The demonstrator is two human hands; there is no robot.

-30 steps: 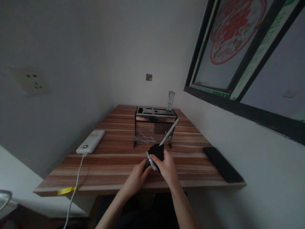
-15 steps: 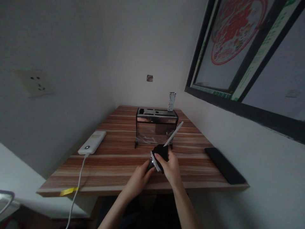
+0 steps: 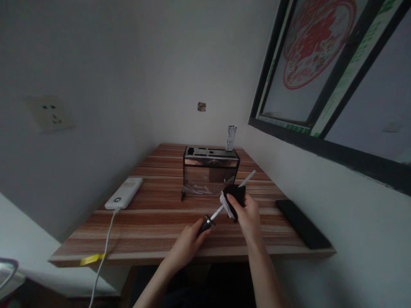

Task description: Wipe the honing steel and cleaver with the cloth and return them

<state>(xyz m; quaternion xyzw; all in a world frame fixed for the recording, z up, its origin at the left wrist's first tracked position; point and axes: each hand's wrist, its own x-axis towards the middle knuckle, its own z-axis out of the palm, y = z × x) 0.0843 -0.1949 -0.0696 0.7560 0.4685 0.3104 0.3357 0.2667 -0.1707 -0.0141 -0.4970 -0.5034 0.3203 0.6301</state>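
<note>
Well, far to the left of both grips a white power bank (image 3: 124,193) lies on the worktop (image 3: 154,233), and its cable (image 3: 103,250) runs off the near edge. The left hand (image 3: 188,244) is curled round the dark handle of a slender knife (image 3: 217,212), its grip pressed tight together at the handle's forward end, just above the near part of the worktop. From that grip the pale blade slants up and to the right, away from the person. Partway along it the right hand (image 3: 248,218) pinches a black cloth (image 3: 235,196) with a white edge, folded around the blade. A short bare stretch of blade shows between the two grips, and the tip pokes out beyond the cloth, up and to the right. Just behind the right grip, apart from it, stands a metal-topped knife block (image 3: 210,171) with clear sides. Well to the right of that grip a black phone (image 3: 302,223) lies flat beside the wall.
</note>
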